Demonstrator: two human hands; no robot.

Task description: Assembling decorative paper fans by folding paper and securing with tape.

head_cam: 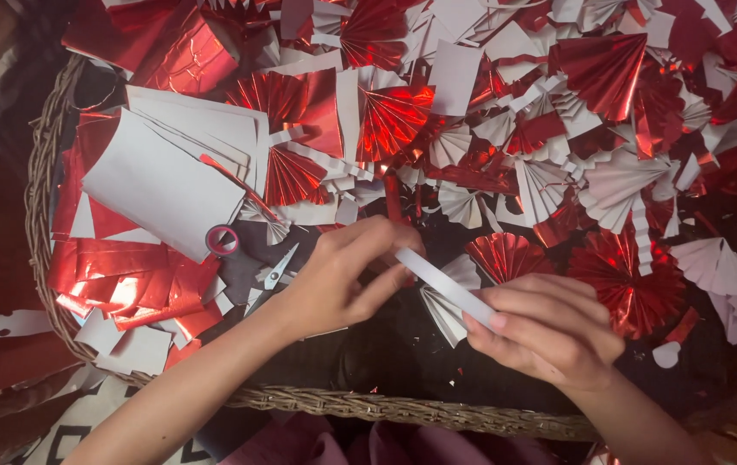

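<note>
Pinching a folded white paper strip [453, 290] between them, the left hand [343, 280] and right hand [545, 327] work above the wicker basket [41, 224] — many red and white paper fans [627, 275] lie finished inside, flat sheets [162, 185] and scissors [275, 274] left of the strip.

You have one wicker basket [41, 172], one pair of small scissors [275, 274], one red tape roll [222, 240], and red foil fans beyond counting.
</note>
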